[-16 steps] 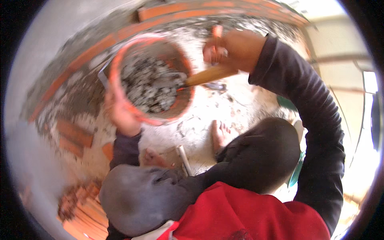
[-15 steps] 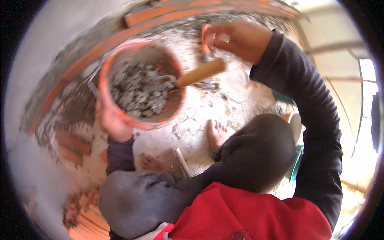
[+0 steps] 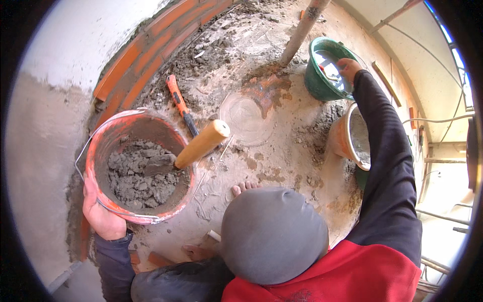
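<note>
Left grip on orange bucket (mortar); right grip at green bucket (water).

Orange bucket: scuffed plastic. Mortar: rough, matt, lumpy. Tool handle: smooth wood. Green bucket: plastic.

Mortar-smeared floor, green bucket, perhaps a hammer

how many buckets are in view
3: an orange bucket against the left hand, a green bucket at the right hand, and a pale bucket partly behind the dark sleeve. A green piece near the pale bucket may be another, mostly hidden.
</note>
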Available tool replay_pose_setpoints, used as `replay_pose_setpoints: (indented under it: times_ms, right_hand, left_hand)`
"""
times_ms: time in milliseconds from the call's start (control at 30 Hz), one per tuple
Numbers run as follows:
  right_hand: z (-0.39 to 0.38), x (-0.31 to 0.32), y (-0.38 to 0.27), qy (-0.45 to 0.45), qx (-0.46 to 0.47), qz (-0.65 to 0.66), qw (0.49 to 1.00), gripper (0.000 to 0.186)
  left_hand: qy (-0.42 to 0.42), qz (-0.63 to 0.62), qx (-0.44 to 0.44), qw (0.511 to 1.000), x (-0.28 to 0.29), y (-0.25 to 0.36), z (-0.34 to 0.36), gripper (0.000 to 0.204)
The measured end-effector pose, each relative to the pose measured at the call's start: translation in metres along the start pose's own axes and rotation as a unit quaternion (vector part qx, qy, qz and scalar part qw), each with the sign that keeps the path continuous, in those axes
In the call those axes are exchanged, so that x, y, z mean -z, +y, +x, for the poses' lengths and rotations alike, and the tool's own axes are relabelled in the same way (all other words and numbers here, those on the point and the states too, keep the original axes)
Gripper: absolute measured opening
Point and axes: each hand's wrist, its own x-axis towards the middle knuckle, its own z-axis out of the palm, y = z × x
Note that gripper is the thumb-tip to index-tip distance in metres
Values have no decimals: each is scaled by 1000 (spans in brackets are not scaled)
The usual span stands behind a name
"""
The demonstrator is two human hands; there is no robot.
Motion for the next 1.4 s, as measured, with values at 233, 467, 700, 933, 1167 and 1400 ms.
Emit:
replay_pose_setpoints:
  times_ms: [233, 467, 700, 933, 1167, 1400]
  right_hand:
    - [40, -42, 15, -44, 141, -95, 984, 29]
    - [15, -24, 60, 199, 15, 142, 970, 30]
    - [-86, 88, 18, 367, 162, 363, 841, 17]
    - [-175, 28, -115, 443, 288, 433, 730, 13]
    - [-177, 16, -135, 386, 192, 551, 715, 16]
    - [-44, 15, 12, 337, 45, 449, 827, 15]
  left_hand:
    - [-96, 31, 34, 994, -124, -43, 68, 54]
    - [-97, 26, 8, 995, -203, -158, 114, 44]
    - [-59, -21, 32, 998, -266, -235, 121, 22]
    - [-72, 17, 21, 997, -277, -248, 116, 27]
    - [-85, 73, -17, 994, -261, -253, 108, 28]
    - [-97, 28, -15, 995, -255, -261, 104, 29]
